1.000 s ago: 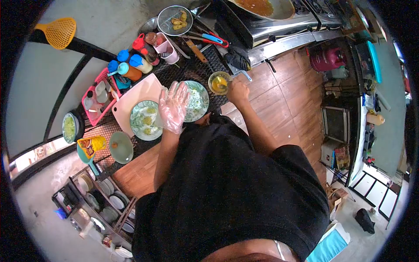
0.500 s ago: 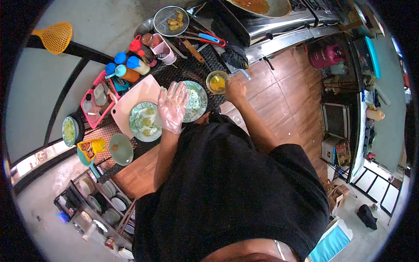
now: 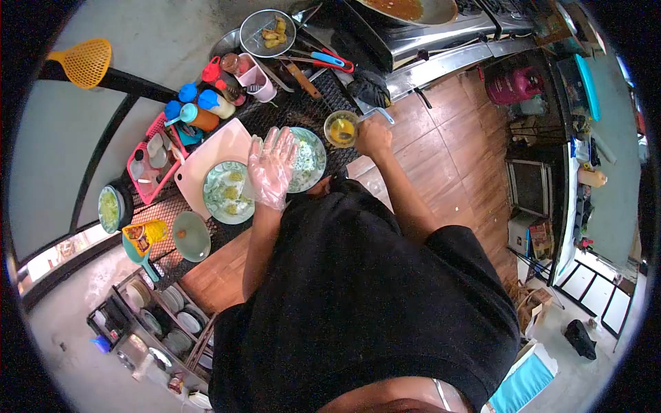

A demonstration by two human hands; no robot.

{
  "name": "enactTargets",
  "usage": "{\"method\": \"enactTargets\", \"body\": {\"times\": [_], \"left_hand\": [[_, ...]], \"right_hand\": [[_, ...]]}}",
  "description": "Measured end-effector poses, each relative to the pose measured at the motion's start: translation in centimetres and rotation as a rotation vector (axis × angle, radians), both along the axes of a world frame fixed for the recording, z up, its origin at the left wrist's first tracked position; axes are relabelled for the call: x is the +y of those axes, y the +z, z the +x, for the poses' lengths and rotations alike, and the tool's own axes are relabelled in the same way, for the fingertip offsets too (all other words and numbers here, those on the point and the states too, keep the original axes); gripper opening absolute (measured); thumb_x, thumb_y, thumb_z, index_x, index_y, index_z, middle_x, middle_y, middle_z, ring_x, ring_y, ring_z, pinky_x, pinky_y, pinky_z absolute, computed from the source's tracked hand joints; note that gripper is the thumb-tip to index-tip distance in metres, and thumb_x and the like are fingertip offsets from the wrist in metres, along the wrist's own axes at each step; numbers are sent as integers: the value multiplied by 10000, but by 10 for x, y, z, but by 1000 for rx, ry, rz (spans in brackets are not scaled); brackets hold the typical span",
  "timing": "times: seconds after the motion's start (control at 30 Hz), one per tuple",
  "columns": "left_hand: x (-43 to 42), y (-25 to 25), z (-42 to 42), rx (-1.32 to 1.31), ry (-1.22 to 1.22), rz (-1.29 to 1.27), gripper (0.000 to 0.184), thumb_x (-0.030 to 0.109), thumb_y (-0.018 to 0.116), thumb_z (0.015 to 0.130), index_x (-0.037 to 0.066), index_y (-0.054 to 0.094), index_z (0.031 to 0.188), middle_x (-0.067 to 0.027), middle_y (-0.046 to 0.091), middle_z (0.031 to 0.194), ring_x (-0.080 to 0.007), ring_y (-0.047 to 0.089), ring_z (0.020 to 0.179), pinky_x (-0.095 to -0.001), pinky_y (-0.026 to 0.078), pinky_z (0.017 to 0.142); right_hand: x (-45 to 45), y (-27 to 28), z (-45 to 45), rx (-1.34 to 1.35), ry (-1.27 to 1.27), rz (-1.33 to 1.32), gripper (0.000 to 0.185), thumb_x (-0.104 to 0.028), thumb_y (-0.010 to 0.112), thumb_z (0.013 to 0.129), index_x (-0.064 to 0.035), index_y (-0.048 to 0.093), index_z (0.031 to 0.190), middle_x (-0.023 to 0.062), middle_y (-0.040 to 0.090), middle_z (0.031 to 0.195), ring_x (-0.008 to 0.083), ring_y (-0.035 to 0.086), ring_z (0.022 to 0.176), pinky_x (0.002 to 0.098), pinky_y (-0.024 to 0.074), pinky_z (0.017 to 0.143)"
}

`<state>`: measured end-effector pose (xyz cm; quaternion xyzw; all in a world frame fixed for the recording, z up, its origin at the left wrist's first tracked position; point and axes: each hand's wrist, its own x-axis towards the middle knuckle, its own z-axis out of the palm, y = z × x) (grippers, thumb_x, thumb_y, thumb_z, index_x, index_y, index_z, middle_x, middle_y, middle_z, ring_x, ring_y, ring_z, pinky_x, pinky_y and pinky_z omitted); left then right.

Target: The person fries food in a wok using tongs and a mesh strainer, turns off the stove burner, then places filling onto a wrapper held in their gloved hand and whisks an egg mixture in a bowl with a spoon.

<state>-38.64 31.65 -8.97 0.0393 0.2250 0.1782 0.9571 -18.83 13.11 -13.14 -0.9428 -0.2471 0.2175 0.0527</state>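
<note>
My left hand [image 3: 271, 167], in a clear plastic glove, is spread flat with the fingers apart and holds nothing. It hovers between a patterned plate with two yellowish lumps in white powder [image 3: 229, 192] and a second plate with white and pale green food [image 3: 307, 160]. My right hand [image 3: 374, 135] is closed at the rim of a small bowl of yellow liquid [image 3: 341, 129], round what looks like a utensil handle; the thing itself is mostly hidden by the fingers. A light blue handle [image 3: 383, 114] shows just beyond that hand.
Behind the plates are a pink cutting board [image 3: 206, 155], squeeze bottles [image 3: 204, 118] and a strainer with fried pieces [image 3: 268, 33]. A green bowl [image 3: 191, 236] and yellow packet [image 3: 146, 235] lie left. A pan [image 3: 413, 11] sits on the stove at the top.
The view has shifted slightly. My right hand has moved a little at the bowl, and the yellow liquid has shifted. My left hand stays spread in nearly the same place.
</note>
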Motion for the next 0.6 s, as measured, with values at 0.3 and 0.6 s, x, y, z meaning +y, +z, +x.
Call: {"method": "enactTargets", "body": {"times": [0.3, 0.6], "left_hand": [[-3, 1, -1, -11, 8, -13, 658, 425, 481, 988, 3, 303, 1462, -238, 262, 1535, -331, 234, 1443, -484, 211, 1180], [-3, -2, -4, 6, 16, 15, 650, 432, 488, 982, -1, 332, 1442, -234, 293, 1520, -338, 269, 1428, -484, 239, 1171]], "right_hand": [[-2, -5, -6, -115, -4, 58, 199, -204, 599, 822, -70, 695, 934, 174, 704, 868, 366, 698, 832, 476, 561, 713], [-6, -19, -4, -127, -70, 184, 207, -212, 623, 789, -26, 684, 856, 193, 697, 815, 383, 695, 785, 494, 556, 696]]}}
